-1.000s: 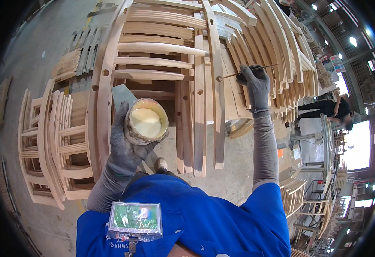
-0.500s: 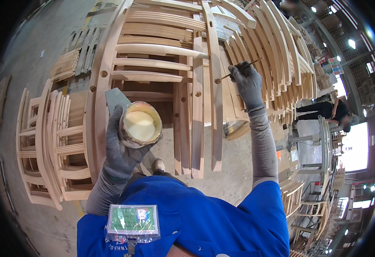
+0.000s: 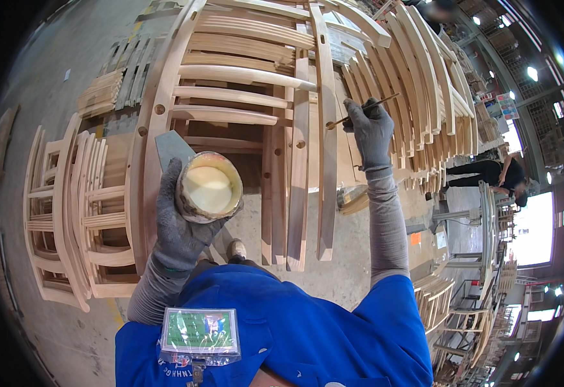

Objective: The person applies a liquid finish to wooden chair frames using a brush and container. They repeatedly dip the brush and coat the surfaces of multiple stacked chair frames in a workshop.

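Observation:
My left hand (image 3: 177,235), in a grey glove, is wrapped round a round pot (image 3: 188,205) of creamy white liquid. A flat grey-green piece (image 3: 172,149) juts out between that hand and the pot. My right hand (image 3: 373,132), also gloved, pinches a thin brown stick (image 3: 390,99). The stick's lower tip is at a round hole in a pale wooden post (image 3: 326,168) of a chair frame; how far in it reaches, I cannot tell. Curved slats (image 3: 233,95) span from the left post (image 3: 157,106) towards the posts on the right.
More chair frames (image 3: 76,219) stand at the left. Stacked curved wooden parts (image 3: 417,84) lie to the right, beyond my right hand. Slats on a pallet (image 3: 101,93) rest on the floor at the far left. Another person (image 3: 498,173) is by a bench at the right.
My right hand has shifted slightly, with the stick's tip still at the post's hole. The pot has moved a little left in the picture. The view itself has shifted slightly.

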`<state>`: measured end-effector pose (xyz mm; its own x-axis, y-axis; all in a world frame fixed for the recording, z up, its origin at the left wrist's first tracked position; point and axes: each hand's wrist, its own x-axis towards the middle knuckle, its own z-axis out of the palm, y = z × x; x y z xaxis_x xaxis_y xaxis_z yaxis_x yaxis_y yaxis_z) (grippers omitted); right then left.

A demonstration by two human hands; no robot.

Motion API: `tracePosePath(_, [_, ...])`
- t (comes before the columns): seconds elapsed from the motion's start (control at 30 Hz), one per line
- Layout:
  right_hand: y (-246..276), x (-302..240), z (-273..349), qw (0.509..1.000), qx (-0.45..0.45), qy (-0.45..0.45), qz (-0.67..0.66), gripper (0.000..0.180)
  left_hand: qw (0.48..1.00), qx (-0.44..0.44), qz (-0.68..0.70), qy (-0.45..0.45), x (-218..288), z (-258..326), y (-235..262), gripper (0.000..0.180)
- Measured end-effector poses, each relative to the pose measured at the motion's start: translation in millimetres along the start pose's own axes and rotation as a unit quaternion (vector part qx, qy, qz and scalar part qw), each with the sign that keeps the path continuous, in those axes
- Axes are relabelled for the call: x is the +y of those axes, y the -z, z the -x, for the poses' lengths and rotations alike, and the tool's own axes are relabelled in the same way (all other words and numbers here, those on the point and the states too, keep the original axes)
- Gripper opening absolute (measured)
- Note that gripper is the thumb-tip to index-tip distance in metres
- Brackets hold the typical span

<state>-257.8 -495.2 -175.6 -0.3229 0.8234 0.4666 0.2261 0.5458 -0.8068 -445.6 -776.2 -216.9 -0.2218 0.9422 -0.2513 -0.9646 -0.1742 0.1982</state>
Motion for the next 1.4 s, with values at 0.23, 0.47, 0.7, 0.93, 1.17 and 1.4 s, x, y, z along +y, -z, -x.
tracePosePath(0.23, [-1.2, 0.1, -2.2, 0.999, 0.019, -0.02, 0.047, 0.022, 0.999, -0.01, 0.031, 0.006, 0.2, 0.9, -1.0, 0.055])
tracePosePath(0.47, [3.9, 1.0, -9.6, 0.999, 0.033, -0.036, -0.007, 0.023, 1.0, 0.006, 0.029, -0.003, 0.7, 6.0, -3.5, 0.055])
tracePosePath(0.7, [9.8, -4.4, -14.2, 0.992, 0.008, -0.095, -0.082, 0.022, 1.0, -0.013, 0.01, -0.013, 1.5, 11.1, -9.1, 0.054])
tracePosePath(0.93, [34.9, -59.0, 19.7, 0.986, -0.075, -0.042, -0.14, 0.015, 0.999, -0.027, -0.007, -0.044, 0.8, 15.1, -24.0, 0.052])
tracePosePath(1.17, [16.0, -144.3, 95.5, 0.913, -0.267, 0.054, -0.304, 0.017, 0.989, -0.115, -0.067, -0.07, -5.0, 16.3, -43.4, 0.042])
tracePosePath(1.4, [2.7, -141.7, 104.0, 0.912, -0.326, 0.01, -0.25, 0.014, 0.991, -0.066, -0.094, -0.067, -8.4, 16.9, -48.1, 0.041])
